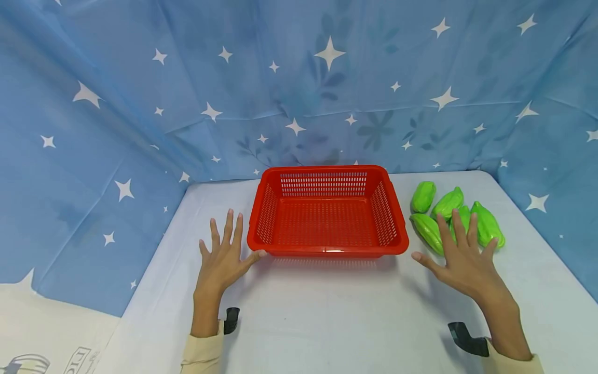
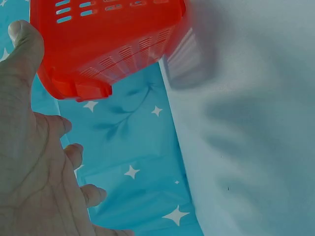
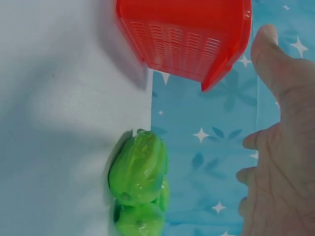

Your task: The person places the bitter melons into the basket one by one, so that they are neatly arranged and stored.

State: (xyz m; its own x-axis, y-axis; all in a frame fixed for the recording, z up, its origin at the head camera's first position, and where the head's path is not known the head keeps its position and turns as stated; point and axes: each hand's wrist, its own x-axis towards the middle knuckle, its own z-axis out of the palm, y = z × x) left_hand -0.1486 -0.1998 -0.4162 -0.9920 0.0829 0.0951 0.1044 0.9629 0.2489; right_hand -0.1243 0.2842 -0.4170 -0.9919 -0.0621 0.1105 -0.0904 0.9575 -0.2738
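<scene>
A red plastic basket (image 1: pixel 322 251) with slotted walls stands at the middle back of the white table, its inside bare. My left hand (image 1: pixel 222 264) is spread, palm down, just left of the basket's near corner. In the left wrist view that hand's thumb (image 2: pixel 27 46) overlaps the basket wall; whether they touch I cannot tell. To the right, my spread right hand (image 1: pixel 467 267) hovers by several glossy green, ribbed fruits (image 1: pixel 487 224), partly covering them in the head view. They look like chayote or papaya. In the right wrist view the fruits (image 3: pixel 138 172) lie apart from the fingers.
A white cloth covers the table (image 1: pixel 327 311). Blue curtains (image 1: pixel 280 104) with white stars rise behind it and on both sides. A black curved piece sits at each wrist, one by the left sleeve (image 1: pixel 203 353). Printed pale fabric (image 1: pixel 46 327) shows at lower left.
</scene>
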